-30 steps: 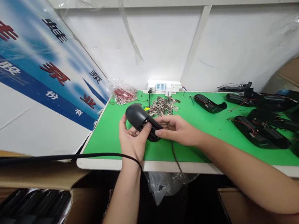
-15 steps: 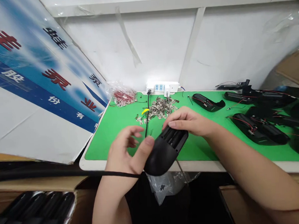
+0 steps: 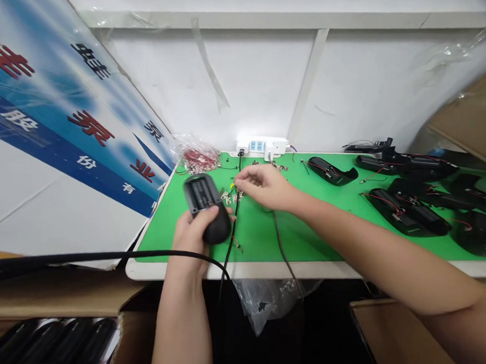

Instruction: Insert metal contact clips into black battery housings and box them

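My left hand (image 3: 192, 232) is closed round a black plastic housing (image 3: 217, 225), held up over the left part of the green mat with its slotted compartment facing me. A short red wire (image 3: 235, 240) shows just below the housing. My right hand (image 3: 262, 185) reaches over a pile of small metal contact pieces (image 3: 228, 197), thumb and fingertips pinched together. A small yellow piece (image 3: 232, 186) is right by those fingertips. Whatever the pinch holds is too small to make out. The hand covers much of the pile.
Black housings with red wires (image 3: 409, 210) lie on the right of the green mat (image 3: 308, 238). A white power strip (image 3: 261, 145) and a bag of red wires (image 3: 198, 158) are at the back. A black cable (image 3: 160, 254) crosses my left forearm. Cartons (image 3: 133, 342) stand below.
My left hand has taken the housing to the left and turned its compartment upward. My right hand has let go of it and moved left to the metal pieces.
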Tool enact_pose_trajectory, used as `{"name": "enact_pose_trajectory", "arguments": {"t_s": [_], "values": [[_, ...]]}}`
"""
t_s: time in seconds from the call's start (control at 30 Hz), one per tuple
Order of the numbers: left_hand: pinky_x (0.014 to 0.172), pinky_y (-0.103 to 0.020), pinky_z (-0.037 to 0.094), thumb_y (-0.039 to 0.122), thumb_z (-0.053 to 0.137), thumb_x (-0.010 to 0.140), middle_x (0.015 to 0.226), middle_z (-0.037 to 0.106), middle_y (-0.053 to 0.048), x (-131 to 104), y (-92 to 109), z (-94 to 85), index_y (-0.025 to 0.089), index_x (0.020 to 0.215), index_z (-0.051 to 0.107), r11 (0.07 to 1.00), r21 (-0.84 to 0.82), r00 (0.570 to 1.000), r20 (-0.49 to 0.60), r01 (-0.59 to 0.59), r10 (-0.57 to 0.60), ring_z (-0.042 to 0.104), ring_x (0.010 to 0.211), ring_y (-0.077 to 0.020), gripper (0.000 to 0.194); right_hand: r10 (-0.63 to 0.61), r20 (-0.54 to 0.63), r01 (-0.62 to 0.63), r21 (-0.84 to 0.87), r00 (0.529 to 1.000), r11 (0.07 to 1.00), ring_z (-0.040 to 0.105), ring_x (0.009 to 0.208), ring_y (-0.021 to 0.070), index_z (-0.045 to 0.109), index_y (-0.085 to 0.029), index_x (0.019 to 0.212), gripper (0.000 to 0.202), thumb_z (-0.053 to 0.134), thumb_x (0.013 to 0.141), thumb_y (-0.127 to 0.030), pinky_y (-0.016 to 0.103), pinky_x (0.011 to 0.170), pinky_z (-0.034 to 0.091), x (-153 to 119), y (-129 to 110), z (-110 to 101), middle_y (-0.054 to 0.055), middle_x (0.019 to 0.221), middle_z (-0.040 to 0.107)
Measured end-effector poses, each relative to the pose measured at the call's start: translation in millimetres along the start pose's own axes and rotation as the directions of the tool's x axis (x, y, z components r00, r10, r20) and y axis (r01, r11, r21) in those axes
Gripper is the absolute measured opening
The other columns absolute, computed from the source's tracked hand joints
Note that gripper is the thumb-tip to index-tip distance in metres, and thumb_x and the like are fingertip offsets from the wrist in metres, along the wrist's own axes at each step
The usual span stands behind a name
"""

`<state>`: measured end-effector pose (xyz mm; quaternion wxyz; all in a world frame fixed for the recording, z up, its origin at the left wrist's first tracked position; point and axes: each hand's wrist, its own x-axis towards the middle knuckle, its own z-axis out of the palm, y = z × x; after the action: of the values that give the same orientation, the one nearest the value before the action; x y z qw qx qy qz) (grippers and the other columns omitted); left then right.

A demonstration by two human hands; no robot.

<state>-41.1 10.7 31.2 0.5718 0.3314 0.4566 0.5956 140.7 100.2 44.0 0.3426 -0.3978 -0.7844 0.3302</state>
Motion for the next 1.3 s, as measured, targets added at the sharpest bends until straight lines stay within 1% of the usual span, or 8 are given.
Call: {"name": "enact_pose_trajectory", "arguments": {"t_s": [0.13,0.37,0.47,0.57,0.7,0.97,1.17,1.3], "values": [[0.057,-0.025,0.056,0.039,0.076,0.068,0.077,0.078,-0.010,9,5,-8.4,0.014,0.084,0.068,0.991,-0.136,0.992,-0.126,0.006,-0.024,0.074,0.068,-0.0226,0.030,-0.014,0.137,0.060,-0.340,0.990,0.938,0.065,0.081,0.0178,0.075,-0.010,0.106,0.023,0.067,0.085,-0.015,0.030,0.074,0.046,15,0,18,0.010,0.094,0.075],[0.056,-0.031,0.059,0.047,0.061,0.082,0.078,0.078,-0.013,6,4,-7.7,0.013,0.088,0.068,0.981,-0.157,0.986,-0.106,0.110,-0.128,0.072,0.058,-0.0225,0.035,-0.046,0.207,0.120,-0.362,0.977,0.924,0.064,0.072,0.0158,0.080,-0.015,0.083,0.012,0.068,0.086,-0.014,0.029,0.070,0.042,18,17,25,0.005,0.080,0.076],[0.058,-0.027,0.058,0.041,0.069,0.079,0.083,0.079,-0.014,5,1,-5.6,0.010,0.097,0.072,0.985,-0.161,0.995,-0.057,0.065,-0.075,0.076,0.072,-0.0237,0.036,-0.097,0.164,0.149,-0.345,0.982,0.927,0.067,0.083,0.0177,0.080,-0.016,0.088,0.014,0.066,0.091,-0.018,0.031,0.079,0.046,16,17,22,0.006,0.090,0.078],[0.069,-0.030,0.061,0.036,0.073,0.079,0.092,0.081,-0.014,5,-2,-3.6,0.010,0.107,0.072,0.973,-0.222,0.997,0.051,0.068,-0.058,0.078,0.086,-0.0261,0.038,-0.177,-0.031,0.164,-0.246,0.984,0.955,0.068,0.097,0.0195,0.078,-0.017,0.095,0.016,0.068,0.094,-0.030,0.034,0.085,0.049,12,9,16,0.007,0.103,0.077],[0.086,-0.037,0.062,0.032,0.074,0.083,0.104,0.080,-0.016,7,-10,1.9,0.009,0.116,0.069,0.961,-0.263,0.990,0.129,0.091,-0.058,0.078,0.093,-0.0268,0.040,-0.207,-0.267,0.218,0.012,0.941,0.976,0.068,0.083,0.0157,0.073,-0.017,0.097,0.025,0.069,0.095,-0.042,0.030,0.074,0.053,1,-8,10,0.006,0.096,0.076],[0.086,-0.043,0.065,0.030,0.082,0.080,0.113,0.078,-0.013,11,-21,7.4,0.016,0.118,0.065,0.983,-0.182,0.992,0.120,-0.005,0.028,0.078,0.097,-0.0306,0.044,-0.312,-0.207,0.311,-0.036,0.927,0.950,0.072,0.084,0.0141,0.073,-0.019,0.105,0.015,0.064,0.097,-0.028,0.028,0.075,0.059,-20,-24,15,0.004,0.100,0.076],[0.069,-0.041,0.067,0.029,0.080,0.079,0.108,0.074,-0.006,5,-16,3.5,0.024,0.127,0.062,0.986,-0.147,0.982,0.185,0.075,-0.047,0.075,0.077,-0.0236,0.051,-0.393,-0.194,0.367,-0.156,0.899,0.917,0.073,0.098,0.0159,0.063,-0.017,0.130,0.033,0.061,0.097,-0.018,0.029,0.087,0.058,-24,-26,15,0.006,0.105,0.077],[0.065,-0.039,0.066,0.032,0.078,0.080,0.097,0.072,-0.006,0,-15,4.0,0.023,0.126,0.063,0.990,-0.124,0.969,0.243,0.070,-0.038,0.074,0.071,-0.0243,0.049,-0.535,-0.157,0.479,-0.290,0.830,0.828,0.073,0.093,0.0162,0.073,-0.018,0.108,0.016,0.061,0.098,-0.016,0.029,0.086,0.058,-24,-27,16,0.005,0.099,0.079]]}}
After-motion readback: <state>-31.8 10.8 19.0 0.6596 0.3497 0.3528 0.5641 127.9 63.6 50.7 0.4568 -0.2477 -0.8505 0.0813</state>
